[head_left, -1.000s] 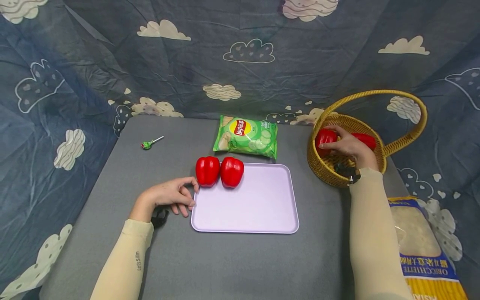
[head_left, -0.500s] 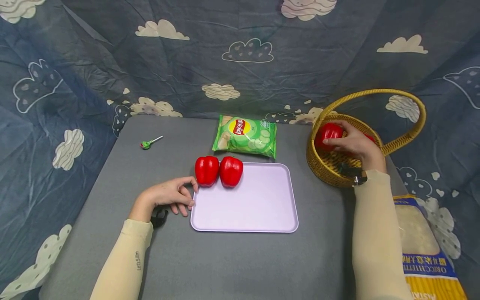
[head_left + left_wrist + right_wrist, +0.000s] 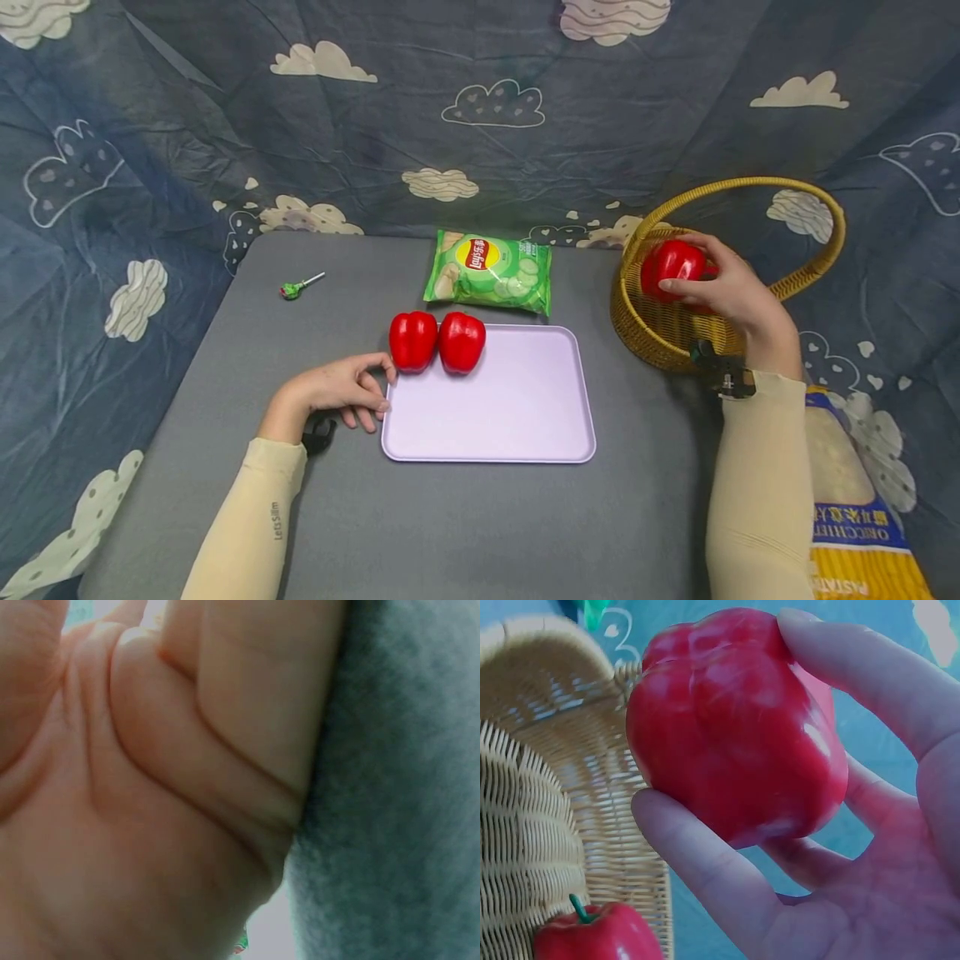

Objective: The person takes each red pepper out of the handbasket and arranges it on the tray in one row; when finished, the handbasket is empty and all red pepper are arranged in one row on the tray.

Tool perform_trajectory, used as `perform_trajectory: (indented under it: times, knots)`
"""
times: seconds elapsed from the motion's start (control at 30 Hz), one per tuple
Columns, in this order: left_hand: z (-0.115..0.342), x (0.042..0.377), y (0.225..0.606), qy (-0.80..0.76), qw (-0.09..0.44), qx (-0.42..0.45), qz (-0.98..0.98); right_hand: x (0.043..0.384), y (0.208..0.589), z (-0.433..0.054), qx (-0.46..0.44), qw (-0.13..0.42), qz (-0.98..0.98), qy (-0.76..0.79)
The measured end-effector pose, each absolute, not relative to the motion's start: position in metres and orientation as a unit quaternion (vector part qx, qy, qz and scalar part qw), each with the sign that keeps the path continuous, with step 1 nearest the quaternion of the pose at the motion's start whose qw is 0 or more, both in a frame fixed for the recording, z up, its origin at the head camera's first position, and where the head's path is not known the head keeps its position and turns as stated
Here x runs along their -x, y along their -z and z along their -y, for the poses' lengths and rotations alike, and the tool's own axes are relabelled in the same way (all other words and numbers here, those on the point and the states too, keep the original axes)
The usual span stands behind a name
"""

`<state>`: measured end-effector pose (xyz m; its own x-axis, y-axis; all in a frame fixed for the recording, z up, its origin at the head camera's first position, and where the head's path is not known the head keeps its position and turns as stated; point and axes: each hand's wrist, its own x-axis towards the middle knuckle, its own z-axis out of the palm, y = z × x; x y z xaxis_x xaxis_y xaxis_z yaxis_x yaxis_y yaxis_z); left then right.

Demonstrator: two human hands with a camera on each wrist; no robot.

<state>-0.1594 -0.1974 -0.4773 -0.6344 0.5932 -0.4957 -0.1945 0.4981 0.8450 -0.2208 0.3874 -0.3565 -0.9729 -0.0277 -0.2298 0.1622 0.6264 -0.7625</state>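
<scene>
In the head view, my right hand [image 3: 738,292] grips a red bell pepper [image 3: 672,265] at the mouth of the wicker basket [image 3: 651,337]. The right wrist view shows thumb and fingers around this bell pepper [image 3: 731,735], while another red pepper with a green stem [image 3: 600,934] lies lower down in the basket. My left hand [image 3: 337,390] rests by the left edge of the lilac tray [image 3: 510,417], fingers loosely bent and fingertips right at the rim. Two red bell peppers, a left one [image 3: 412,342] and a right one [image 3: 461,342], sit side by side at the tray's back left corner.
Behind the tray lies a green bag of chips [image 3: 489,273]. A lollipop [image 3: 300,286] is at the back left of the grey table [image 3: 480,533]. The basket's tall handle [image 3: 750,182] arches over its right side. A pasta bag [image 3: 855,508] lies right of the right forearm.
My right hand has lifted the bell pepper from inside the basket and shifted it slightly right and up. The left hand and the peppers on the tray have stayed in place.
</scene>
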Motion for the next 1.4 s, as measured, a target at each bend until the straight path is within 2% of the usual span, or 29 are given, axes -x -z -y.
perform_trajectory:
  times: [0.27,0.57,0.97,1.4]
  knots:
    - [0.197,0.159,0.477,-0.48,0.405,-0.131,-0.767,0.188,0.348,-0.364,-0.005,0.091,-0.897,0.432]
    - [0.197,0.156,0.475,-0.475,0.4,-0.123,-0.774,0.165,0.348,-0.312,0.043,0.092,-0.889,0.446]
    - [0.196,0.159,0.477,-0.477,0.406,-0.115,-0.771,0.159,0.367,-0.263,0.068,0.127,-0.858,0.493]
    - [0.195,0.159,0.477,-0.478,0.405,-0.119,-0.77,0.172,0.4,-0.227,0.1,0.16,-0.859,0.476]
